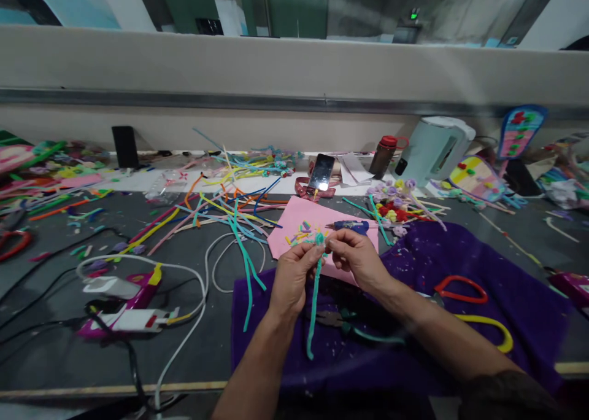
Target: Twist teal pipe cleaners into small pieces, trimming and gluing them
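Observation:
Between my two hands is a teal pipe cleaner (315, 309), curled into a small coil at its top, with a long tail hanging down. My left hand (294, 271) pinches it just below the coil. From the other side, the closed fingertips of my right hand (352, 254) meet the coil. Behind them lies a pink sheet (288, 220) with small cut pieces (304, 231) in yellow and purple and a blue-handled tool (350, 225). Below my hands, pliers (335, 320) rest on a purple cloth (267, 358).
Loose pipe cleaners (230, 208) spread across the left and back. At right lie red-handled scissors (460, 290) and a yellow handle (494, 328). A power strip (133, 303) with cables sits at left. Further back stand a phone (321, 173), a bottle (383, 157) and a kettle (432, 150).

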A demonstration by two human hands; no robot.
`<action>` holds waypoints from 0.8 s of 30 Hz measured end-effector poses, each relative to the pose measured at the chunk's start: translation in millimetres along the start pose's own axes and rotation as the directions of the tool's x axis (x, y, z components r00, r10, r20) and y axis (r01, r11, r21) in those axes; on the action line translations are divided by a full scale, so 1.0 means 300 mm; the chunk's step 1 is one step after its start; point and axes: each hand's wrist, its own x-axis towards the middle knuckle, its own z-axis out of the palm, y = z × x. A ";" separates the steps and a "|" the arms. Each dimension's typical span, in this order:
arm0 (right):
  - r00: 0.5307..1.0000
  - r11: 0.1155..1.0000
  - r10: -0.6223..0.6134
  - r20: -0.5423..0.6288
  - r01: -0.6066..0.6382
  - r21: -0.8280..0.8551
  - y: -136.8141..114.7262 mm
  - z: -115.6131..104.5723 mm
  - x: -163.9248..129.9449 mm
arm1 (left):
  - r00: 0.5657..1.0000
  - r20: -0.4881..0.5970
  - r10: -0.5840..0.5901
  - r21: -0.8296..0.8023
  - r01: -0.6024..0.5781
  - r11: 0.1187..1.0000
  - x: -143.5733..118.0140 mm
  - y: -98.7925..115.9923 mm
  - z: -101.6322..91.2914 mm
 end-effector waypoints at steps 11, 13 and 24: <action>1.000 0.999 0.016 0.012 -0.016 -0.036 0.007 0.001 -0.004 | 0.996 -0.015 0.088 0.128 -0.085 0.988 -0.007 -0.007 0.006; 1.000 0.999 0.020 0.010 -0.020 -0.039 0.007 0.000 -0.005 | 0.995 -0.014 0.100 0.134 -0.097 0.986 -0.006 -0.010 0.005; 0.999 0.999 0.024 0.042 -0.021 -0.050 0.022 -0.017 0.009 | 0.996 0.040 0.074 0.217 -0.081 0.973 -0.003 -0.007 -0.007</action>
